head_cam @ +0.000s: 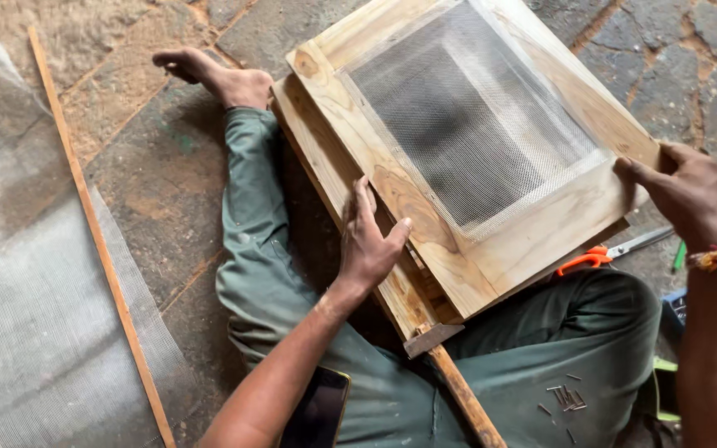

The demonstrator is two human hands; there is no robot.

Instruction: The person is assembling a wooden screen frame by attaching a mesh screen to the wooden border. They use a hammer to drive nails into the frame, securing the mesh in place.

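A wooden frame [392, 178] with grey wire mesh [475, 124] across its opening lies tilted over my lap. My left hand [367, 241] grips the frame's near left edge, thumb on top of the wood. My right hand [686, 195] holds the frame's right corner, fingers pressed on its edge. A second wooden frame [317, 158] lies under the first, its left edge showing. A hammer's wooden handle [462, 398] pokes out from beneath the frames toward me.
I sit on a stone floor [151, 158] in green trousers, left leg stretched out, bare foot [209, 75] ahead. Orange-handled scissors [599, 255] lie under the frame at right. Several small nails [566, 400] rest on my thigh. A thin wooden strip [97, 241] lies over a mesh sheet [35, 315] at left. A phone [319, 411] is near my left arm.
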